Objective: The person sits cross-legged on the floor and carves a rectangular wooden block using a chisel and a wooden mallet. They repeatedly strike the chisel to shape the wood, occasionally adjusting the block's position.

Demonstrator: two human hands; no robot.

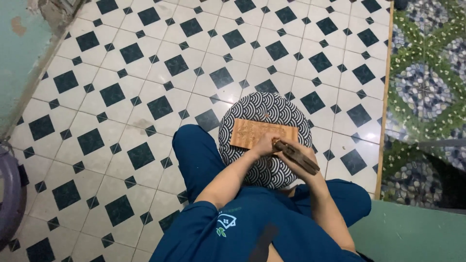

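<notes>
A flat rectangular wooden panel (252, 132) with carved relief lies on a round cushion (264, 109) patterned in dark and white wave arcs. My left hand (266, 144) rests closed on the panel's near right corner; whether it holds a small tool is hidden. My right hand (298, 167) grips a dark wooden mallet (297, 155), whose head sits just right of the left hand, over the panel's edge. My dark blue trouser legs flank the cushion.
The floor (145, 73) is white tile with dark diamond insets. A pebble-patterned mat (427, 77) with a wooden edge strip lies at right. A teal wall (19, 53) runs at left, a purple plastic object (12, 194) at lower left, a teal surface (412, 233) at lower right.
</notes>
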